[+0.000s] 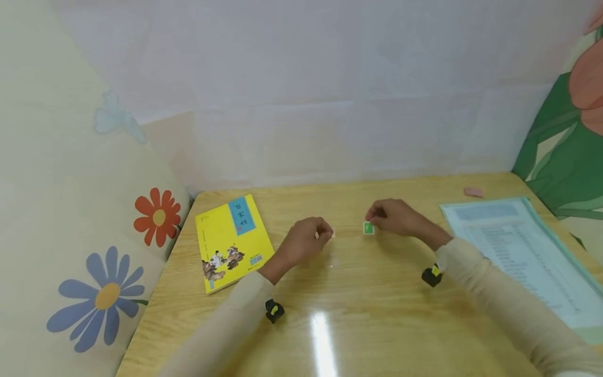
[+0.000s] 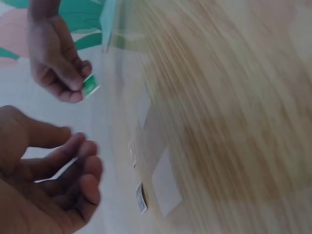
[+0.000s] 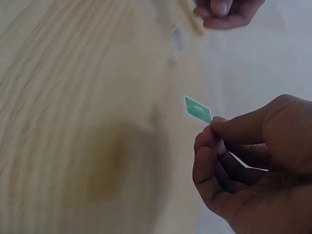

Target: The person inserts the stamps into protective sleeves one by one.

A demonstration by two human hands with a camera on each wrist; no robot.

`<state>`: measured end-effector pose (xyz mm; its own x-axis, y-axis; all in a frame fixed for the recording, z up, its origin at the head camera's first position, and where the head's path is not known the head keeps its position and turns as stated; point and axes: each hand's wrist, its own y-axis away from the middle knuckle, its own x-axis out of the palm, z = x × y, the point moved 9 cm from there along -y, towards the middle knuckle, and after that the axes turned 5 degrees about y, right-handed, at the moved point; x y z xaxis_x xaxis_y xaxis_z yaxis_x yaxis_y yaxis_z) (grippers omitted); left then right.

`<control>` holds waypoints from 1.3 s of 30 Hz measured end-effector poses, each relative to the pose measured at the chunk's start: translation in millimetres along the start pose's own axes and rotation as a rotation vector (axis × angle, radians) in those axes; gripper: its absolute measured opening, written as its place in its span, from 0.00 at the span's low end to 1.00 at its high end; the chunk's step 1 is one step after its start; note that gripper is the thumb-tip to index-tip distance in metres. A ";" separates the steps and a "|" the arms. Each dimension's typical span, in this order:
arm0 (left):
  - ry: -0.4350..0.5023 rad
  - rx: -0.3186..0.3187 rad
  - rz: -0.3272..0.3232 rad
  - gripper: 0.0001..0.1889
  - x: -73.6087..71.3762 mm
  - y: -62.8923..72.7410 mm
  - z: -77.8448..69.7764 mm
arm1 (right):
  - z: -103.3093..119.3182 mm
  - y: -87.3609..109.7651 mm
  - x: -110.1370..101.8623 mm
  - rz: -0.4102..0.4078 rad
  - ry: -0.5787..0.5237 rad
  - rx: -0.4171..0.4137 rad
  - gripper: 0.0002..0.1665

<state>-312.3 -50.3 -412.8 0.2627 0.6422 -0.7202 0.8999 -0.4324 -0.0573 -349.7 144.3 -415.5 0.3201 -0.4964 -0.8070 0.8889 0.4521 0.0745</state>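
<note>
My right hand (image 1: 393, 215) pinches a small green stamp (image 1: 368, 228) with a white border, between thumb and forefinger at one corner. In the right wrist view the green stamp (image 3: 198, 109) juts out from the fingertips above the wooden table. My left hand (image 1: 307, 240) hovers to the left, its fingers loosely bent and nothing visible between them in the left wrist view. Below its fingers lie two small stamp-like pieces, a pale one (image 2: 132, 155) and a dark one (image 2: 141, 198). From the head, the left hand mostly hides them.
A yellow book (image 1: 226, 235) lies on the table (image 1: 367, 314) at the left, close to my left forearm. Under my right sleeve side rests a printed sheet in a light green folder (image 1: 509, 246). Behind it sits a pink eraser-like block (image 1: 473, 192). A pale wall cloth closes off the back.
</note>
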 end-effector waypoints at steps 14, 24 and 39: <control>-0.342 -0.035 0.194 0.18 30.4 6.2 5.4 | -10.9 -8.0 19.6 -0.125 0.370 -0.115 0.02; -0.462 0.086 0.137 0.12 37.2 5.7 -4.0 | 38.5 -22.9 30.3 -0.190 0.430 -0.275 0.04; -0.432 0.149 0.090 0.04 40.9 12.7 -6.8 | 67.6 -46.5 69.1 -0.094 0.363 -0.369 0.14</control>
<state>-287.8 -25.2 -438.3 0.1398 0.2897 -0.9469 0.8122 -0.5806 -0.0578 -346.8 38.9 -435.2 0.0520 -0.2889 -0.9560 0.7127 0.6813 -0.1671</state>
